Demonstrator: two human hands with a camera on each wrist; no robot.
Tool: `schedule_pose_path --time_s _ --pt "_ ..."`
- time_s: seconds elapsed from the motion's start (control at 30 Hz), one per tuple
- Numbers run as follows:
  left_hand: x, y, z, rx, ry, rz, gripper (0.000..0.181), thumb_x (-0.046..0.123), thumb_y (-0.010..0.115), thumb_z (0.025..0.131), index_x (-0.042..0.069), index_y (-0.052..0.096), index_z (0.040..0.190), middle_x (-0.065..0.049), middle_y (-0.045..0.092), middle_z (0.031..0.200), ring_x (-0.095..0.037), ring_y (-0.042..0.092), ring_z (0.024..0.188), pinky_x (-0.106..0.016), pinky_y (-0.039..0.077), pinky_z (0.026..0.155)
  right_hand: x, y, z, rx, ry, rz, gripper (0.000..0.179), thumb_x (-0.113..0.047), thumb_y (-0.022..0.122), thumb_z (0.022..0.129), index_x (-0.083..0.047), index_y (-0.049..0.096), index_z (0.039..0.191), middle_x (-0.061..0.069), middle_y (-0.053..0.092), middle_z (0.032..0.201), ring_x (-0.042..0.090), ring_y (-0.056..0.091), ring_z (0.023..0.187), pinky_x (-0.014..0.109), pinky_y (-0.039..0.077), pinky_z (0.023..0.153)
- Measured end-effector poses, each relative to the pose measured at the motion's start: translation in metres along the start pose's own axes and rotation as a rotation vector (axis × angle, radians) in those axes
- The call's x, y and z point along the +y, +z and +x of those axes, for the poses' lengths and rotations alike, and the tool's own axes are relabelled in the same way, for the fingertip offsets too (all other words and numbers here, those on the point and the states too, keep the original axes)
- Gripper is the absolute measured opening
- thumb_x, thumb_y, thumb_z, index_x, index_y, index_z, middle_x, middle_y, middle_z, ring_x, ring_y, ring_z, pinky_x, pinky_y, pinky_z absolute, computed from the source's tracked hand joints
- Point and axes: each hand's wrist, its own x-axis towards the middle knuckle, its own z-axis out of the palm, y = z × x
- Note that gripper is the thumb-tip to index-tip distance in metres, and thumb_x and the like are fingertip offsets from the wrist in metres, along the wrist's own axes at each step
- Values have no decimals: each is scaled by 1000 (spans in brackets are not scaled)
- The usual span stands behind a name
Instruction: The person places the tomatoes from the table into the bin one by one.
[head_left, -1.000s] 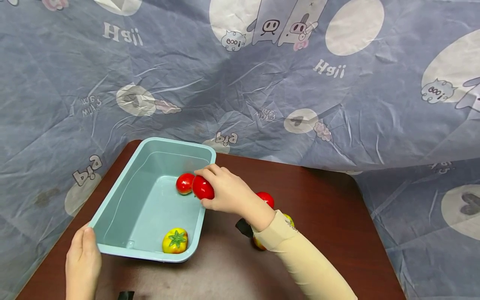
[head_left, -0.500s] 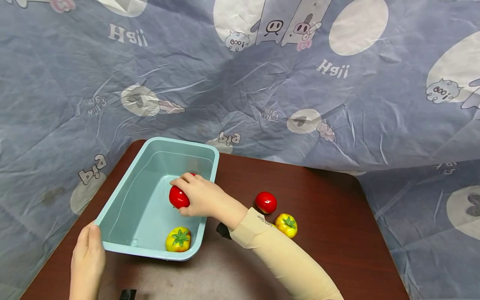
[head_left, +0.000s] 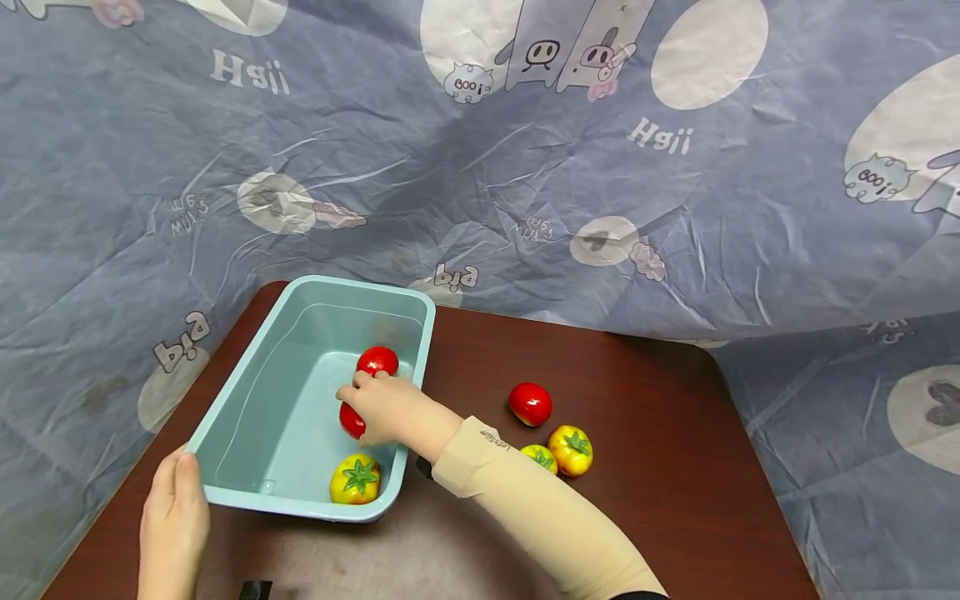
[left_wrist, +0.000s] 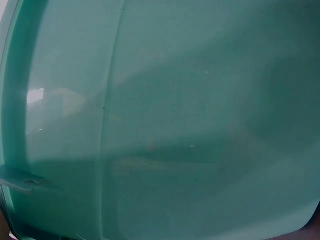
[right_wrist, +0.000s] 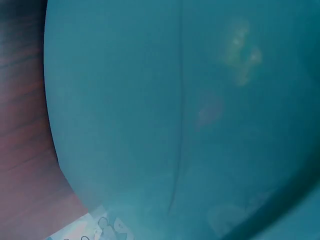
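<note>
A light blue plastic basin (head_left: 258, 500) stands at the left of the table in the head view. My left hand (head_left: 174, 517) grips its near left corner, thumb over the rim. My right hand (head_left: 386, 408) reaches over the right rim and holds a glossy red round fruit (head_left: 351, 421) low inside, fingers partly covering it. Just behind lies another red fruit (head_left: 377, 360). A yellow fruit with a green star-shaped top (head_left: 356, 479) sits in the near right corner. Both wrist views are filled by the basin's wall (left_wrist: 165, 110), the right one (right_wrist: 115, 100) with table beside it.
Right of the basin, a red fruit (head_left: 530, 404) and two yellow ones lie on the dark brown table (head_left: 645, 467): one yellow fruit (head_left: 570, 451) in full view, the other (head_left: 540, 457) partly behind my right sleeve. A blue printed cloth (head_left: 480, 183) hangs behind the table.
My right hand has carried the red fruit from above the right rim leftward and down into the basin. The fruits on the table have come into view. My left hand keeps its grip.
</note>
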Motion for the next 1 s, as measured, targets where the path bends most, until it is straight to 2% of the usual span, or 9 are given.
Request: schedule_pose_path --time_s 0.4,0.6,0.7,0.83,0.9,1.0 --pt "-2 1 1 19 7 0 55 35 22 106 3 36 149 -27 43 144 -40 37 130 -59 26 111 -2 8 4 -28 16 -19 56 -33 76 83 -27 55 135 -5 58 125 15 60 104 25 55 78" --pt "-3 1 1 31 2 0 54 35 23 106 4 37 149 -26 43 144 -40 37 130 -57 25 113 -1 6 2 1 -10 -25 44 -29 73 85 -25 60 127 -5 59 120 13 57 104 24 53 73" --pt "-2 2 0 32 1 2 54 34 23 106 4 37 148 -27 43 144 -41 36 130 -57 25 113 1 2 -1 39 -41 3 41 -27 72 86 -24 62 126 -5 60 119 13 56 104 22 52 76" --pt "1 1 -1 31 -2 11 53 33 23 106 4 36 149 -28 42 145 -41 36 129 -57 24 114 8 -9 -12 153 -104 72 37 -23 68 89 -20 64 126 -4 62 119 14 54 106 20 50 83" --pt "1 1 -1 31 1 12 53 32 23 107 4 36 149 -28 42 145 -42 36 129 -57 24 113 14 -15 -21 252 -122 109 34 -19 66 90 -18 66 124 -4 63 119 14 56 107 20 50 85" --pt "0 1 0 32 8 17 53 32 24 107 3 36 149 -29 42 144 -42 36 128 -56 25 111 30 -19 -36 443 -128 164 26 -14 66 90 -16 70 116 -3 66 113 15 59 103 22 52 82"
